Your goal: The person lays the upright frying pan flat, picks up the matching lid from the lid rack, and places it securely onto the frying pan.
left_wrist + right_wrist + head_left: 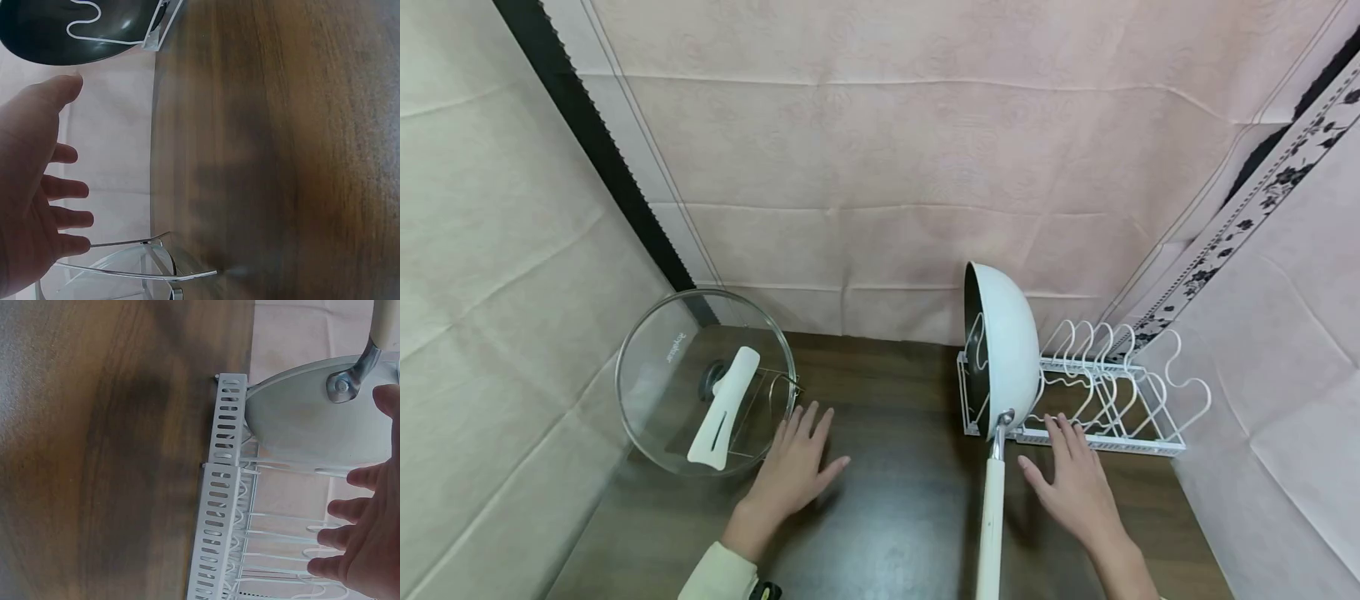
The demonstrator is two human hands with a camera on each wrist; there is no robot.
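Note:
A white pan point(1017, 350) with a dark inside stands on its side in the left end of a white wire rack point(1138, 446). Its pale handle point(992, 525) points toward me. Just right of that handle, in front of the rack, is my right hand point(1075, 483), fingers spread and holding nothing. My left hand point(790, 471), also spread, is beside the right edge of a round glass lid point(658, 408). The lid has a white upright handle point(724, 412) and leans on a thin metal wire stand point(147, 275). Whether the left fingertips touch the lid cannot be told.
Both items stand on a dark wooden tabletop point(887, 500). Pale cloth point(910, 167) hangs behind it, with more cloth on the left point(497, 317) and right point(1292, 333) sides. The rack's several wire loops point(1097, 358) rise right of the pan.

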